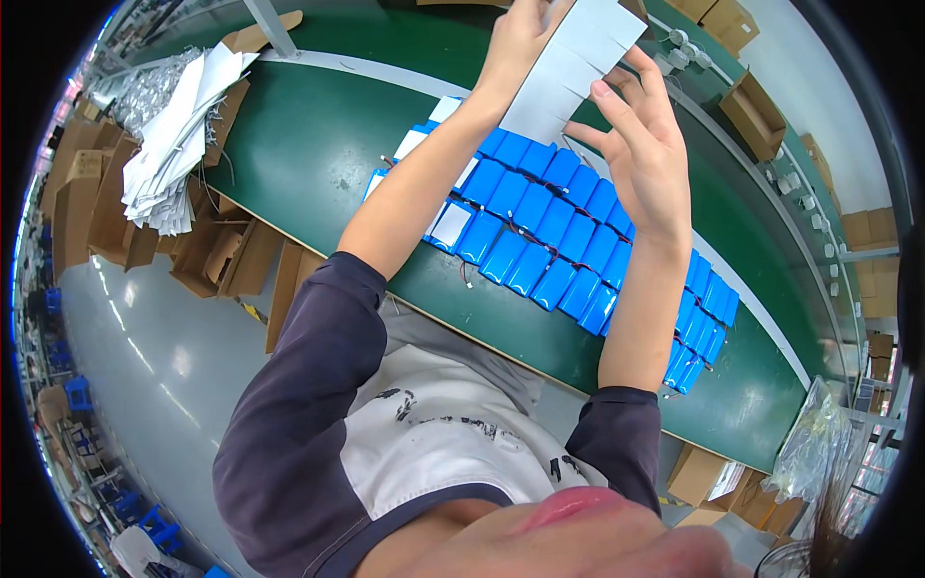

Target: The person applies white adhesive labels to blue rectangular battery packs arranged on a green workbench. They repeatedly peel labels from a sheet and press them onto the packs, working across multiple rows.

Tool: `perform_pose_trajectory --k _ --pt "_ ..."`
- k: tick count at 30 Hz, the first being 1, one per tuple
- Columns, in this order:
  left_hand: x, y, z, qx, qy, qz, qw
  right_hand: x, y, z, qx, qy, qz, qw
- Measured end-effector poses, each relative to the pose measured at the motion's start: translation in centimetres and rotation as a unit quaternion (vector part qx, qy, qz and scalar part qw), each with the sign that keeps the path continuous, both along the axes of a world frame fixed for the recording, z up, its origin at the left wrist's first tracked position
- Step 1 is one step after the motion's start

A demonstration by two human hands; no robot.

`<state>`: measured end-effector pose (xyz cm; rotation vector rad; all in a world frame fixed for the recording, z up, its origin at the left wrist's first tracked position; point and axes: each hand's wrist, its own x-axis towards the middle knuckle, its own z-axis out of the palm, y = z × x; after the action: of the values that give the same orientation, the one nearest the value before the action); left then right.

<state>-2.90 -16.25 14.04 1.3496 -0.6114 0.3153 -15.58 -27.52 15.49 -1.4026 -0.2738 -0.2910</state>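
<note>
White slit sheeting (568,77) slants between us. Our right hand (647,159) arches at its edge, fingers spread; our left hand (520,43) reaches high, finger state we cannot tell.

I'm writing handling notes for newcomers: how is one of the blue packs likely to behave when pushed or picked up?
A blue pack would probably feel fairly stiff, as its boxy shape looks firm. The glossy wrap, with its bright highlights, may be a bit slippery. Lying flat, it would likely slide rather than roll, though the thin wires might snag.
</note>
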Motion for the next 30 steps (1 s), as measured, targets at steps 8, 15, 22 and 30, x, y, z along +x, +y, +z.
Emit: perform_pose_trajectory --k 8,15,22,30 --pt "3.5 5.9 0.0 0.099 -0.133 0.291 0.942 0.2 -0.9 0.1 -0.088 0.019 -0.133 0.987" --pt "7.6 22.2 -10.2 0.510 0.054 0.381 0.770 3.6 -3.6 -4.7 -0.327 -0.014 -0.210 0.921" --pt "6.7 23.7 -14.2 0.515 -0.184 0.477 0.688 8.9 -0.8 -9.6 -0.558 0.084 -0.030 0.825" --pt "1.0 13.4 -13.8 0.396 -0.327 0.175 0.840 10.8 -0.1 -10.6 -0.628 0.086 -0.027 0.773"
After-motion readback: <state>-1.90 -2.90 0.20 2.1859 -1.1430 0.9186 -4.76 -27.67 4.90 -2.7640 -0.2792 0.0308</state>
